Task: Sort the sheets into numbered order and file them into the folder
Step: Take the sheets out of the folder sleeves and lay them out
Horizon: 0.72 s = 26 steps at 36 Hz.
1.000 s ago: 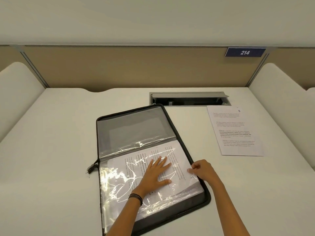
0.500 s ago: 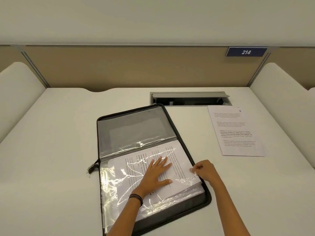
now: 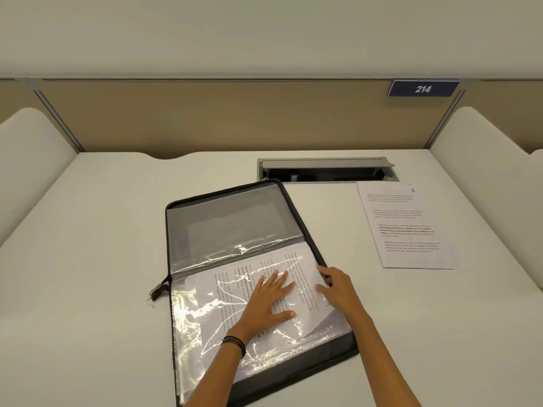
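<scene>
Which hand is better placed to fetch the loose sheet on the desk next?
Right, probably. The right hand sits at the folder's right edge, the side where the sheet lies. The left hand presses flat on the filed page, farther away.

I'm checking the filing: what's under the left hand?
A printed sheet inside a clear plastic sleeve of the folder; the left hand presses flat on it. Whether more sheets lie beneath is hidden.

Open folder (image 3: pixel 232 218), left hand (image 3: pixel 269 301) flat on sheet (image 3: pixel 304 261), right hand (image 3: pixel 340 289) beside
</scene>
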Tool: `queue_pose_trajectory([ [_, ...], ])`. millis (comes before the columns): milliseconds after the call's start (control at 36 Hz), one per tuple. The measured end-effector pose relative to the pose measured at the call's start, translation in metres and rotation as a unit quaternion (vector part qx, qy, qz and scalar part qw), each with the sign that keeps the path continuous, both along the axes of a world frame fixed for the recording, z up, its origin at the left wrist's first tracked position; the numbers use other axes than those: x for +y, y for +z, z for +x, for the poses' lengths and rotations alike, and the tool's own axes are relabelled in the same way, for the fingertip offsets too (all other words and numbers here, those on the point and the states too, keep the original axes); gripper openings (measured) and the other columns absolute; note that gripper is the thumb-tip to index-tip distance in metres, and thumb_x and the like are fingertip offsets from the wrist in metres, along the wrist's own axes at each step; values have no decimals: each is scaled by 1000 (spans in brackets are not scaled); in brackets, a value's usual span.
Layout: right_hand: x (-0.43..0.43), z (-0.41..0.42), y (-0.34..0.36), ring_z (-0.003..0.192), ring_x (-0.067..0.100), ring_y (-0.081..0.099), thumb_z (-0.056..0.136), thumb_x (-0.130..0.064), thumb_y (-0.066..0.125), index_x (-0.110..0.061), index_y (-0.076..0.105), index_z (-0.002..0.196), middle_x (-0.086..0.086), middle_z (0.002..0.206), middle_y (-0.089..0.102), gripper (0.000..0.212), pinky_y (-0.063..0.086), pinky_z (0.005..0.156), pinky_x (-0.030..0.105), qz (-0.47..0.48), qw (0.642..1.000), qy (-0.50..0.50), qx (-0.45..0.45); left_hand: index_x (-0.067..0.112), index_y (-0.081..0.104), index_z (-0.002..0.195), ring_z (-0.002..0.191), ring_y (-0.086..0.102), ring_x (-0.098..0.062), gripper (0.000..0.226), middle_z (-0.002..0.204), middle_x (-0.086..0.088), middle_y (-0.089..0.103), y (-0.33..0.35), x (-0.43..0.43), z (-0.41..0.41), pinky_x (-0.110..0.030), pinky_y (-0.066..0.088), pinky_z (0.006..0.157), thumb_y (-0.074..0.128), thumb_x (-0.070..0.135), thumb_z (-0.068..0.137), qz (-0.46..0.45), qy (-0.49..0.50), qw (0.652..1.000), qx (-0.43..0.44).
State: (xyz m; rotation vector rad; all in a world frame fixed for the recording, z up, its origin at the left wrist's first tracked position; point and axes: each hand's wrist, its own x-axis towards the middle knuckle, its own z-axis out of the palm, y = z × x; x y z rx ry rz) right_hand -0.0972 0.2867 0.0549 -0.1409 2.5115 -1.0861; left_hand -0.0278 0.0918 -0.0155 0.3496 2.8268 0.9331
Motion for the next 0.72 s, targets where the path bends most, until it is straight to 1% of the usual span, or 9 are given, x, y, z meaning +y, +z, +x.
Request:
queue_pose_trajectory([
  [83,2,-1,-3,102,13,52,89,-7,63,-8,47,134,10,125,55,48,48,71,13,-17,1000,-17,6,40,10,144,143,-18,-5,85,155,14,-6,-1,0,0,-21,-25,109,18,88,74,-1,1,1000,1],
  [111,3,-1,-4,100,13,52,88,-6,63,-8,50,132,10,123,56,46,47,68,11,-24,999,-24,9,40,10,144,143,-18,-5,85,155,14,-6,-1,0,0,-21,-25,109,18,88,74,-1,2,1000,1],
  [222,5,-3,-4,94,14,56,87,-6,64,-8,54,130,9,119,61,44,46,83,19,-34,999,-30,16,40,10,145,143,-17,-5,85,155,15,-5,-2,0,0,-22,-24,110,19,88,74,4,5,1000,-2],
  [361,3,-3,-3,94,17,62,89,-7,61,-10,56,128,9,116,65,40,51,82,23,-33,999,5,26,39,11,145,144,-16,-6,85,156,14,-5,-3,0,0,-23,-24,110,20,86,75,0,4,1000,2],
  [444,2,-4,-6,98,23,64,89,-8,62,-10,55,130,10,118,64,42,53,71,19,-28,999,-10,13,39,10,145,143,-17,-6,85,155,15,-5,-2,0,0,-21,-25,109,20,86,75,0,2,1000,2],
  [472,2,-5,-6,99,23,63,89,-9,63,-9,54,130,10,119,64,42,53,72,20,-26,999,-16,9,39,10,145,143,-17,-5,85,155,15,-5,-1,1,0,-20,-25,109,20,86,75,1,2,1000,2],
  [528,2,-6,-8,101,23,62,88,-9,65,-6,55,128,11,119,63,42,51,82,25,-19,999,-27,8,39,10,145,143,-17,-5,85,155,15,-5,-1,1,0,-20,-25,108,20,86,75,1,2,1000,2],
  [583,3,-6,-8,101,22,61,87,-10,66,-5,56,125,12,116,63,40,49,87,27,-8,999,-38,5,39,10,145,143,-17,-5,84,155,15,-6,-2,0,0,-20,-25,109,20,86,76,0,2,1000,2],
  [722,9,-8,-10,89,17,58,83,-10,71,0,62,115,11,103,65,35,48,86,27,-9,997,-81,-6,40,10,145,142,-18,-4,82,155,15,-5,-2,0,0,-20,-25,108,20,85,77,6,6,1000,0],
])
